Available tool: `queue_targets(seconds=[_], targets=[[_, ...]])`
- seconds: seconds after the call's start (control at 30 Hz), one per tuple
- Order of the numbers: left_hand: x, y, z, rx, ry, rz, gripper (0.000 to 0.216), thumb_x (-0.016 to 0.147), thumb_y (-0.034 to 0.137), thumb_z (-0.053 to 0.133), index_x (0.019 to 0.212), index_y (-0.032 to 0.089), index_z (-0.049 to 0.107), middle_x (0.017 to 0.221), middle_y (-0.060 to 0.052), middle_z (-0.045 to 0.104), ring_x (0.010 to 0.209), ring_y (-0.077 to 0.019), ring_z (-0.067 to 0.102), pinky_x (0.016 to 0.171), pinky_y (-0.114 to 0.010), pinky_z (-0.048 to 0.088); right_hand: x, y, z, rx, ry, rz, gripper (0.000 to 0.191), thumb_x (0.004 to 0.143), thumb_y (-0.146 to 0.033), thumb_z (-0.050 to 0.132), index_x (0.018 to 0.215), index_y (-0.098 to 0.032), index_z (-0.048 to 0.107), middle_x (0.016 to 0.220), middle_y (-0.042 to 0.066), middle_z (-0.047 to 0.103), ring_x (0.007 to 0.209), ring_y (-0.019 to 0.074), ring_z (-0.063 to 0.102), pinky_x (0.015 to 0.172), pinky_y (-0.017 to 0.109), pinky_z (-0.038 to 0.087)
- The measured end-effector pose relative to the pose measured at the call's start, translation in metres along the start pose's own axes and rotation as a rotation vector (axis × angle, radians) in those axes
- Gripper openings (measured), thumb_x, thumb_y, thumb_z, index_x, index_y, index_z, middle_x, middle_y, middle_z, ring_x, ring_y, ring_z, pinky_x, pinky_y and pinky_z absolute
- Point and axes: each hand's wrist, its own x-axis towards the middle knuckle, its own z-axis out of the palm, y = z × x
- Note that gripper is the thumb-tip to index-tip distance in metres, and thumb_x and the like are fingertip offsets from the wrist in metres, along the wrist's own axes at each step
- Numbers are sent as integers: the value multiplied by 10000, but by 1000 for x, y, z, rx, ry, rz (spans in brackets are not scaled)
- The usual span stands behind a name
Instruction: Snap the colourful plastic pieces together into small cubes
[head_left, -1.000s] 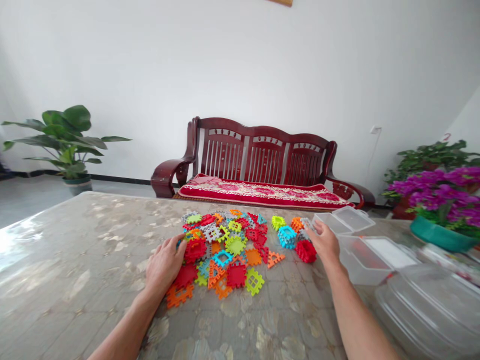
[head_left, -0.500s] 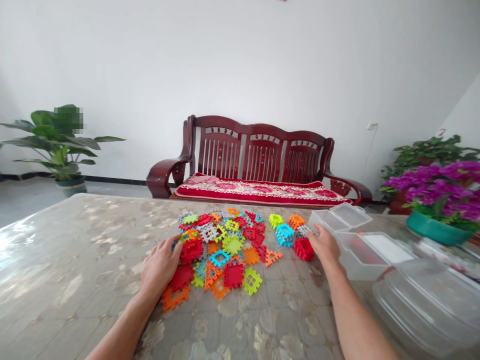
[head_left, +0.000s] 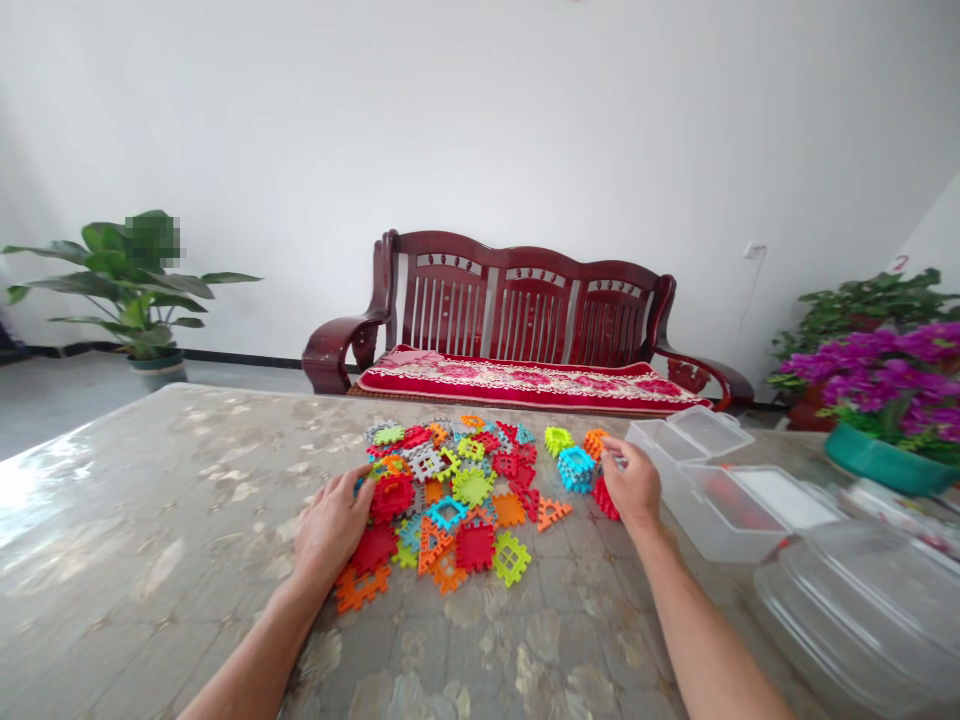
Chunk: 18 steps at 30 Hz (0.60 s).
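A heap of toothed plastic building tiles [head_left: 474, 487] in red, orange, green, blue and grey lies on the table between my hands. My left hand [head_left: 334, 525] rests against the heap's left edge, thumb and fingers apart beside a red tile [head_left: 391, 497] and a bit of blue. Right of the heap stand small same-coloured stacks: green [head_left: 558, 440], blue [head_left: 576, 468], orange [head_left: 594, 443] and red [head_left: 604, 500]. My right hand [head_left: 632, 482] curves its fingers round the grey stack [head_left: 619, 463], mostly covered, with the index fingertip against the orange one.
Two clear plastic boxes [head_left: 705, 540] with opened lids stand to the right; one has something red inside. Clear lids or trays [head_left: 862, 600] lie nearer. Purple flowers in a teal pot [head_left: 870, 460] are at the far right. A wooden bench [head_left: 525, 320] stands behind the table.
My right hand has moved slightly forward and left, from beside the grey stack to over it, reaching the orange stack. My left hand stays at the heap. The view has shifted slightly.
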Motion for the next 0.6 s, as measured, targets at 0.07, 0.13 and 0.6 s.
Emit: queue_targets(seconds=[0.07,0.13,0.6], targets=[[0,-1,1,2,6,2,487,919,420,273,1265,249,570,1268,-103,608,1170,-310,545,947,-459,424,-7,-18,7,83,-87,-93,290,795,-313,465,911,-187,700,937,83,713,837,201,634,768,316,489],[0,-1,1,4,10,7,487,920,422,272,1261,249,573,1266,-100,611,1171,-305,544,945,-450,426,-17,-37,14,106,-232,-175,260,808,-280,476,921,-204,697,949,64,713,828,182,637,762,293,488],[-2,2,-1,7,-5,-2,502,915,435,254,1267,252,563,1275,-99,600,1160,-307,543,956,-454,411,-55,-71,35,-125,-666,-304,318,860,-216,491,1144,-208,636,1228,77,614,1167,202,524,1016,333,369]])
